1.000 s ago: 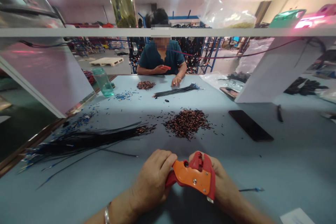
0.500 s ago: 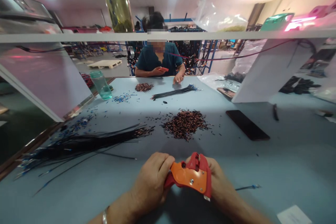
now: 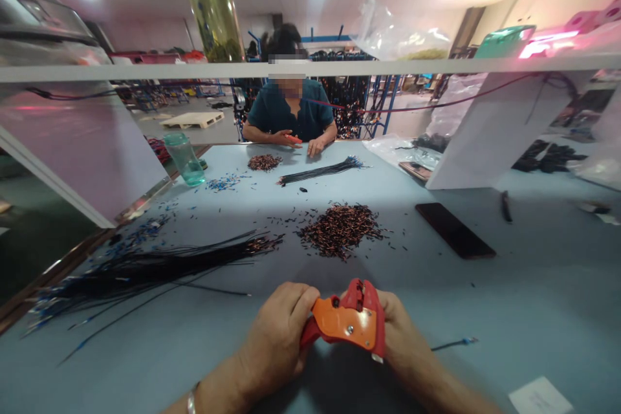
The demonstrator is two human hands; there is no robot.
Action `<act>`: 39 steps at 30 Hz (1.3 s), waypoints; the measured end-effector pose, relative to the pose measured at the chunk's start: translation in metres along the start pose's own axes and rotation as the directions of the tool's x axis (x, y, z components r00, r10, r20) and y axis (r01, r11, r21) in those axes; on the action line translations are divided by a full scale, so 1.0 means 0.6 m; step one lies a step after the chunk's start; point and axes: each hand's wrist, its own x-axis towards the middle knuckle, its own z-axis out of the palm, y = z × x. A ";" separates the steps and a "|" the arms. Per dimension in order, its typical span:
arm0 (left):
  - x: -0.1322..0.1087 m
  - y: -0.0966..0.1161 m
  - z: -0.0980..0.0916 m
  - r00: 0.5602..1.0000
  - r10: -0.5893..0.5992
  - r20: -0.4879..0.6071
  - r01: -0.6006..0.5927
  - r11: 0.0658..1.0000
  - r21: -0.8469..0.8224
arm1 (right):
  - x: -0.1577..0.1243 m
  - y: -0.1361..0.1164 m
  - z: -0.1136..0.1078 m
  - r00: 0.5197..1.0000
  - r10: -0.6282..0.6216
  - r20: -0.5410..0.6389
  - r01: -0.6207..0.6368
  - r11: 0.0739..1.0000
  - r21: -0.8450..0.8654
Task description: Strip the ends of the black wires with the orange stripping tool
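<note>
My left hand [image 3: 279, 330] is wrapped round the handles of an orange and red wire stripper [image 3: 347, 323], held above the table's near side. Its red jaw end points to the right. My right hand [image 3: 395, 326] is closed just behind that jaw end, its fingertips mostly hidden by the tool. A black wire [image 3: 449, 344] with a blue terminal comes out past my right wrist; its other end is out of sight behind hand and tool. Beyond the stripper lies a pile of short black and copper-coloured offcuts [image 3: 339, 231]. Leftward is a bundle of black wires [image 3: 165, 265] with blue terminals.
A dark phone [image 3: 455, 230] lies on the right. A white shelf [image 3: 310, 68] spans above the table. Across it sits a co-worker [image 3: 291, 110] holding a red tool, near another wire bundle [image 3: 320, 171]. A green bottle [image 3: 184, 160] stands at the far left.
The view has shifted slightly. My hands and the wire stripper keep nearly the same pose. Across the table, the co-worker's hands have come closer together.
</note>
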 end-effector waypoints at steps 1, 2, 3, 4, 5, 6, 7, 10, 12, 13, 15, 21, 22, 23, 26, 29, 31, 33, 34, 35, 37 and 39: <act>0.000 0.000 0.000 1.000 -0.003 0.006 0.003 1.000 0.000 | 0.000 -0.002 0.001 1.000 0.007 0.000 -0.007 1.000 -0.002; 0.001 0.001 -0.001 1.000 -0.005 0.011 0.005 1.000 0.001 | -0.001 -0.004 0.001 1.000 0.015 -0.001 -0.015 1.000 0.001; 0.001 0.001 -0.001 1.000 -0.008 0.015 0.008 1.000 0.001 | -0.001 -0.006 0.002 1.000 0.020 -0.003 -0.020 1.000 0.006; 0.000 0.001 0.000 1.000 -0.008 0.016 0.008 1.000 0.003 | -0.002 -0.007 0.003 1.000 0.024 -0.007 -0.024 1.000 0.012; 0.000 0.001 0.001 1.000 -0.009 0.017 0.009 1.000 0.004 | -0.002 -0.009 0.004 1.000 0.024 -0.010 -0.024 1.000 0.011; -0.001 0.001 0.001 1.000 -0.009 0.017 0.009 1.000 0.007 | -0.002 -0.009 0.004 1.000 0.023 -0.014 -0.023 1.000 0.007; -0.002 0.000 0.002 1.000 -0.012 0.017 0.012 1.000 0.012 | -0.003 -0.009 0.005 1.000 0.021 -0.018 -0.021 1.000 0.003; -0.004 -0.001 0.005 1.000 -0.011 0.011 0.011 0.999 0.033 | -0.002 -0.005 0.004 1.000 0.025 -0.017 -0.025 1.000 -0.008; -0.004 -0.001 0.006 1.000 -0.006 0.002 0.006 0.999 0.052 | -0.002 -0.003 0.004 1.000 0.021 -0.022 -0.021 1.000 -0.006; -0.005 -0.001 0.007 1.000 -0.006 -0.004 0.006 0.998 0.060 | -0.001 -0.002 0.004 1.000 0.016 -0.026 -0.016 1.000 -0.010; -0.004 0.000 0.008 1.000 -0.011 -0.014 0.012 0.997 0.075 | 0.000 -0.001 0.005 0.999 -0.004 -0.040 0.003 1.000 -0.022; -0.006 0.000 0.010 0.999 -0.022 -0.024 0.024 0.995 0.097 | 0.003 0.001 0.006 0.999 -0.030 -0.033 0.029 0.999 -0.043; -0.007 -0.001 0.011 0.999 -0.025 -0.027 0.028 0.995 0.098 | 0.003 0.001 0.006 0.999 -0.035 -0.036 0.034 0.998 -0.044; -0.008 -0.002 0.012 0.999 -0.025 -0.032 0.028 0.995 0.100 | 0.003 0.002 0.006 0.999 -0.037 -0.039 0.035 0.998 -0.048; -0.011 -0.004 0.014 1.000 -0.022 -0.020 0.024 0.994 0.103 | 0.003 0.004 0.006 0.998 -0.030 -0.052 0.026 0.997 -0.067; -0.013 -0.005 0.016 0.998 -0.054 0.011 0.053 0.995 0.088 | 0.003 0.003 0.008 0.998 -0.021 -0.053 0.017 0.996 -0.082; -0.013 -0.005 0.017 0.997 -0.076 0.011 0.075 0.995 0.070 | 0.003 0.002 0.009 0.998 -0.018 -0.056 0.013 0.996 -0.094; -0.013 -0.004 0.017 0.997 -0.080 0.004 0.080 0.995 0.053 | 0.002 0.000 0.009 0.998 -0.021 -0.057 0.015 0.994 -0.108; -0.012 -0.003 0.017 0.997 -0.081 0.005 0.081 0.996 0.044 | 0.002 0.000 0.009 0.998 -0.022 -0.054 0.016 0.993 -0.116; -0.011 -0.002 0.016 0.996 -0.084 0.009 0.083 0.996 0.035 | 0.002 0.000 0.008 0.998 -0.022 -0.052 0.016 0.992 -0.122; -0.009 -0.001 0.015 0.994 -0.103 0.024 0.103 0.994 0.025 | 0.002 0.000 0.008 0.999 -0.017 -0.047 0.011 0.991 -0.130; -0.008 0.000 0.014 0.994 -0.110 0.022 0.109 0.994 0.025 | 0.003 0.001 0.007 0.998 -0.024 -0.050 0.017 0.991 -0.133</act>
